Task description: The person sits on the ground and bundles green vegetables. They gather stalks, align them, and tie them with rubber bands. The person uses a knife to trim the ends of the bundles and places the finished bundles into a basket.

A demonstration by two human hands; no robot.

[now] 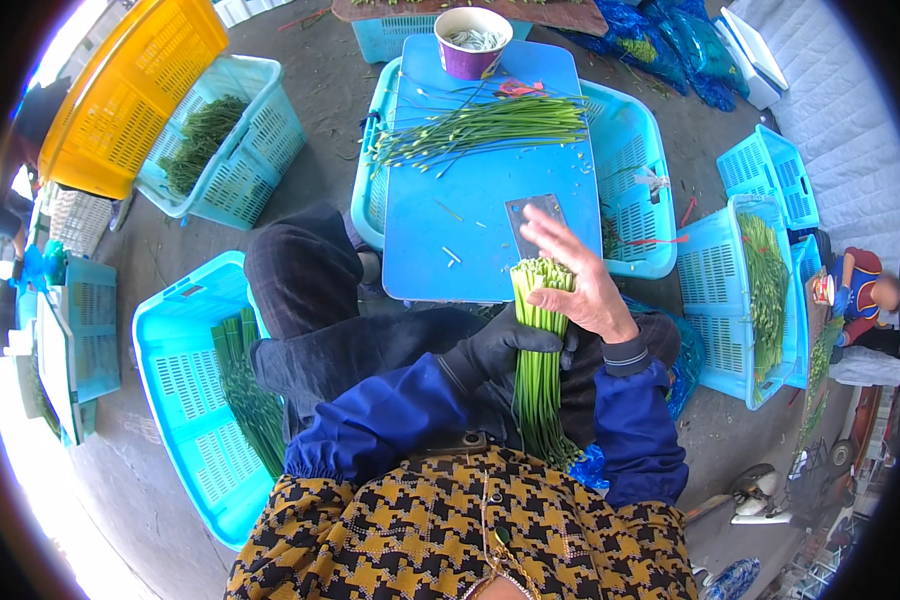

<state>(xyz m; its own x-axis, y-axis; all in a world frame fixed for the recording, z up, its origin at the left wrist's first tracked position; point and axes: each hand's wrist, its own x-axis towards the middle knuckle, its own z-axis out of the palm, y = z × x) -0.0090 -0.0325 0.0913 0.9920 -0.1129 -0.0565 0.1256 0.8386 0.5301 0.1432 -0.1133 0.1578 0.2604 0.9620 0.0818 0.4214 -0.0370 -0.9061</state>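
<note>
My left hand (501, 346), in a dark glove, is wrapped around a thick bundle of flowering garlic chives (538, 382). Its pale cut ends face up, away from me, and the stems run down to buds near my lap. Bare and with fingers extended, my right hand (581, 281) is beside the cut ends, the thumb across their near side. Partly behind its fingers, a flat dark metal blade (525, 238) lies on the blue tabletop (450, 247). Farther up, a loose pile of flowering chives (487, 131) lies crosswise, its buds to the left.
A paper tub (474, 64) of rubber bands and red ties (521, 88) sit at the tabletop's far end. Turquoise crates (195, 420) with greens flank me on the left and right (720, 300). A yellow crate (131, 97) stands far left; a person (862, 289) is at right.
</note>
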